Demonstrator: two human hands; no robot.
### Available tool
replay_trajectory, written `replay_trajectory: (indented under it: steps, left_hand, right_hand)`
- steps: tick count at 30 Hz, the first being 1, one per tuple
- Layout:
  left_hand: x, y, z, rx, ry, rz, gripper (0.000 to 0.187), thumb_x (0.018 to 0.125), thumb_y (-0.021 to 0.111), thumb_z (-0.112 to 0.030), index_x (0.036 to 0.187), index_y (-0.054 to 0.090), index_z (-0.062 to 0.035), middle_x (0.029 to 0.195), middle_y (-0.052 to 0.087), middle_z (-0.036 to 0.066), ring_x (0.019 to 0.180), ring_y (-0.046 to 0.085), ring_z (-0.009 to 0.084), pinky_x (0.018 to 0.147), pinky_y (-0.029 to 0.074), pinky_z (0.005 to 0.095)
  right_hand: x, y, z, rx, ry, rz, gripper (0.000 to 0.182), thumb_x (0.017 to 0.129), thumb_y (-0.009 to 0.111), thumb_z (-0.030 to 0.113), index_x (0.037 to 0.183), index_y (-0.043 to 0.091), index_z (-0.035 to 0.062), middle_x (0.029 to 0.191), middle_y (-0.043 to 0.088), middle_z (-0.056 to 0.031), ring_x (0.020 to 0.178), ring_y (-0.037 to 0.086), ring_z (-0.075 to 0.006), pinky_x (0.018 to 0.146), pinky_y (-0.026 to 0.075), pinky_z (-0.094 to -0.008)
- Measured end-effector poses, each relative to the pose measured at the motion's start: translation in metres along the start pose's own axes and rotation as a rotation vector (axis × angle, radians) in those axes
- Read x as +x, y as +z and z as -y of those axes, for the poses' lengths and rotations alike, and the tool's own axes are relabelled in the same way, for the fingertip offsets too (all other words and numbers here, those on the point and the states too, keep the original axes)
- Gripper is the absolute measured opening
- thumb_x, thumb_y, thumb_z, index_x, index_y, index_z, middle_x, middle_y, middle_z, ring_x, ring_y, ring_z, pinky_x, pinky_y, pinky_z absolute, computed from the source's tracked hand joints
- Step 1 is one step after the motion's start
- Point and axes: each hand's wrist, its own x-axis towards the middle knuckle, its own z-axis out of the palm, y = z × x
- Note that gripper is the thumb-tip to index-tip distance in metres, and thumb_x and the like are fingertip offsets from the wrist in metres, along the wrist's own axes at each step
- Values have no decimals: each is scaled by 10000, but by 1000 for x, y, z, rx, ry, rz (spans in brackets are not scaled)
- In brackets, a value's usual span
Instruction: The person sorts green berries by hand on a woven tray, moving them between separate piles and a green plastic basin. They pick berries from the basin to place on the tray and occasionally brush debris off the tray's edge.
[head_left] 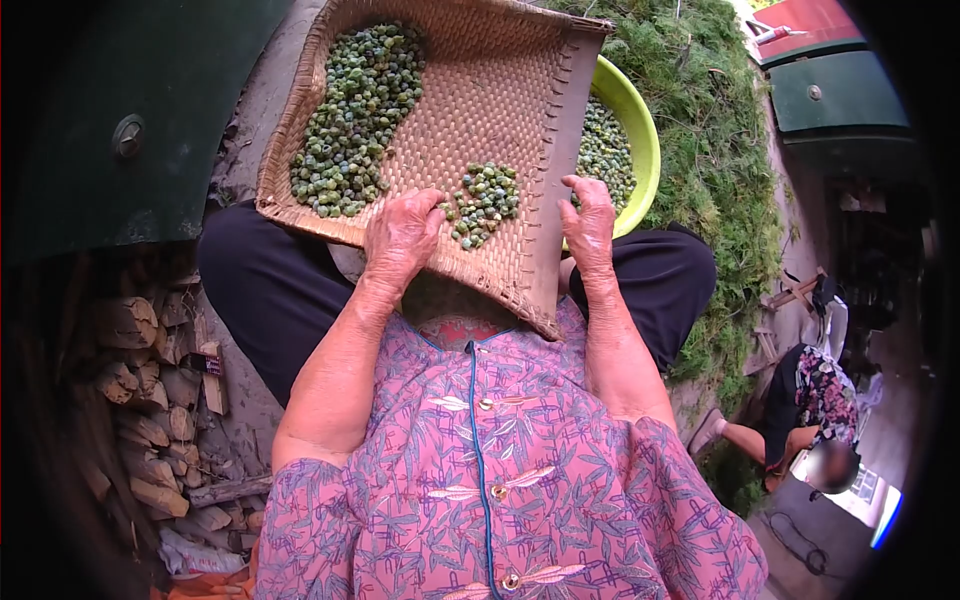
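Observation:
A woven basket tray [470, 95] with a flat board edge [570, 130] on its right side lies tilted across my lap. It holds a large heap of small round green fruits [360, 115] on the left and a smaller pile of the same fruits [487, 200] nearer the middle. My left hand [403, 228] rests over the tray's near part, its fingers curled in at the small pile; what they pinch, if anything, is hidden. Beside the board edge is my right hand [591, 220], thumb and forefinger apart, with nothing visible between them.
A yellow-green basin [648, 150] with more green fruits stands beyond the board edge, partly under it. Cut green foliage [710, 150] covers the ground to the right. Stacked firewood [150, 400] lies at left. Another person [820, 400] sits at far right.

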Motion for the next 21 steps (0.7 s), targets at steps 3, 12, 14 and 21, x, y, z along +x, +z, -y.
replay_trajectory:
  steps: [3,12,14,21]
  left_hand:
    - [0,2,2,10,-4,2,197,818,628,-175,984,669,-78,937,670,125,859,642,312,748,503,395]
    - [0,1,2,-4,5,6,196,820,613,-181,988,663,-93,939,663,119,873,633,316,757,499,416]
    - [0,1,2,0,6,1,200,818,623,-178,985,671,-78,945,668,126,867,637,311,756,500,398]
    - [-1,2,2,31,8,25,209,819,623,-185,995,670,-83,949,667,121,878,634,314,764,497,407]
  right_hand:
    - [-3,19,18,51,-102,108,335,690,668,16,1020,630,63,1033,589,-134,1003,556,-325,905,435,-388]
    - [-11,30,40,-24,-132,284,289,693,701,44,950,569,62,951,532,-133,943,543,-334,811,450,-409]
    - [-11,30,41,-7,-128,283,280,694,698,40,941,568,58,958,535,-137,943,546,-336,807,452,-406]
    - [-7,35,19,104,-7,265,247,719,664,44,949,576,31,937,569,-160,876,573,-360,788,465,-416]
